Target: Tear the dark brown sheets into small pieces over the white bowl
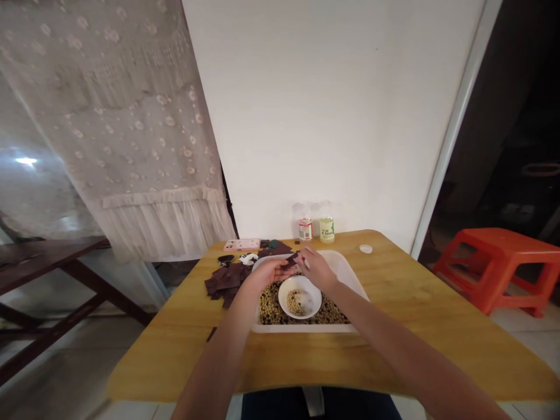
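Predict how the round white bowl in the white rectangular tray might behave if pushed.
The bowl might shift unevenly, since small tan-and-dark bead-like pieces surround it. The loose tan pieces inside could slide about, as they only partly cover its bottom.

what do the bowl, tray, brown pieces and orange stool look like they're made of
Bowl: perhaps ceramic or enamel, smooth white inside.
Tray: likely plastic, plain smooth white with a raised rim.
Brown pieces: maybe cloth or leather, thin, flat and matte.
Orange stool: probably moulded plastic, even colour, soft sheen.
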Demonstrator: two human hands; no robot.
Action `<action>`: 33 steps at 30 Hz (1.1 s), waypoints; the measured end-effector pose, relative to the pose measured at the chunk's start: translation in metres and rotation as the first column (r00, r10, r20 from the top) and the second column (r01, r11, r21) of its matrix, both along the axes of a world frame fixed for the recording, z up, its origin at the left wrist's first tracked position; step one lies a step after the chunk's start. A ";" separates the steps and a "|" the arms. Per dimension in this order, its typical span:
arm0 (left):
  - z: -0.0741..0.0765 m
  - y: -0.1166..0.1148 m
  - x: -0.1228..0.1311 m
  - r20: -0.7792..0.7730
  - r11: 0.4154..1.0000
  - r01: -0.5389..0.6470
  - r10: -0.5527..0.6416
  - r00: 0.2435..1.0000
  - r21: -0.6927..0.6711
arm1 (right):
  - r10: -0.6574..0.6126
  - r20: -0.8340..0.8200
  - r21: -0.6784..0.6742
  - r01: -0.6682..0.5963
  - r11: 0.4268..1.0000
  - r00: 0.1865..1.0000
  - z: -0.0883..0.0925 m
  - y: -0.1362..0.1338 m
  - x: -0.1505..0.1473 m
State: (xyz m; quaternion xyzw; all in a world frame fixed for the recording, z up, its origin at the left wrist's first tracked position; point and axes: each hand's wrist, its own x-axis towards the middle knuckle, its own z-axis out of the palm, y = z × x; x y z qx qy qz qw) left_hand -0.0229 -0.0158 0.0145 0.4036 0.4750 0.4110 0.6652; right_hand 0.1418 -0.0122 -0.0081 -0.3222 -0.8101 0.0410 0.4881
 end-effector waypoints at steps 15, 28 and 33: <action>0.000 0.001 -0.001 -0.029 1.000 0.020 -0.020 0.999 0.004 | 0.019 -0.008 -0.001 -0.019 1.000 1.000 0.001 0.001 0.001; -0.001 0.003 -0.001 -0.049 1.000 0.019 -0.019 0.999 0.000 | 0.016 -0.005 -0.004 -0.016 1.000 1.000 0.003 -0.001 0.001; -0.002 0.003 -0.002 -0.042 1.000 0.004 -0.005 0.999 -0.018 | 0.009 -0.004 -0.007 -0.009 1.000 1.000 0.002 -0.001 0.000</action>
